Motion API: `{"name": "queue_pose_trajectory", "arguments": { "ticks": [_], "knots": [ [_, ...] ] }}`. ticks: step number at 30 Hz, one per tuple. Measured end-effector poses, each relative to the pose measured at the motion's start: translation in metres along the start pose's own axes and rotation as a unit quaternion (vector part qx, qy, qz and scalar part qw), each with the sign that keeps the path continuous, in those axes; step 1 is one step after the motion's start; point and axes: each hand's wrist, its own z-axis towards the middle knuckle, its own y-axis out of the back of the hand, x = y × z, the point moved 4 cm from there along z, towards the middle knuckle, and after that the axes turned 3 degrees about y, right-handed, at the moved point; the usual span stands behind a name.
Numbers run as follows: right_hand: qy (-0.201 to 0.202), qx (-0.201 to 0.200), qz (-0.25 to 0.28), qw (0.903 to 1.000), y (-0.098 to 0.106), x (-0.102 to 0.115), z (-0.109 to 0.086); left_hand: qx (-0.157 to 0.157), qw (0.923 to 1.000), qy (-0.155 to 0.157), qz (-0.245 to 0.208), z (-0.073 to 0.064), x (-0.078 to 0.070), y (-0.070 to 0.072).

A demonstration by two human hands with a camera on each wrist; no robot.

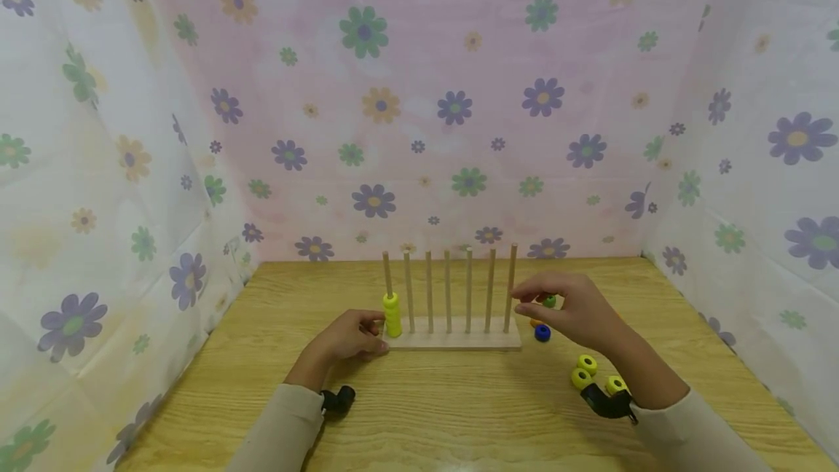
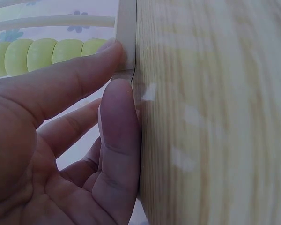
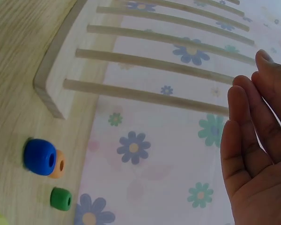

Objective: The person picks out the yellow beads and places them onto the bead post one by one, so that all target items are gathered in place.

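A wooden peg stand (image 1: pixel 452 341) with several upright pegs sits on the table. Yellow beads (image 1: pixel 392 315) are stacked on its leftmost peg. At the base's left end, my left hand (image 1: pixel 347 335) grips the corner between thumb and fingers; the left wrist view shows the fingertips against the base (image 2: pixel 126 42). My right hand (image 1: pixel 570 308) is beside the rightmost peg (image 1: pixel 510 290), thumb and fingers apart, with no bead seen between them. In the right wrist view its fingers are slightly bent near the upper part of the pegs.
Right of the stand lie a blue bead (image 1: pixel 542 332), an orange bead (image 3: pixel 60 164) and a green bead (image 3: pixel 61 199). Yellow beads (image 1: pixel 587 364) lie near my right wrist. Flowered cloth (image 1: pixel 426 93) surrounds the wooden table (image 1: pixel 419 414) at the back and sides.
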Motion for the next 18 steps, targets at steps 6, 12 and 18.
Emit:
{"name": "queue_pose_trajectory", "arguments": {
  "ticks": [6,12,18],
  "knots": [
    [-0.019,0.006,0.011,0.9997,0.002,-0.006,-0.011,-0.001,1.0,-0.001,0.003,-0.002,-0.001,0.001],
    [-0.04,0.016,0.014,0.999,0.006,-0.013,-0.022,-0.006,1.0,-0.001,0.005,-0.003,-0.004,0.0],
    [-0.089,0.045,0.056,0.9934,0.007,-0.025,-0.035,-0.008,1.0,-0.001,0.002,-0.002,-0.003,0.0]
  ]
}}
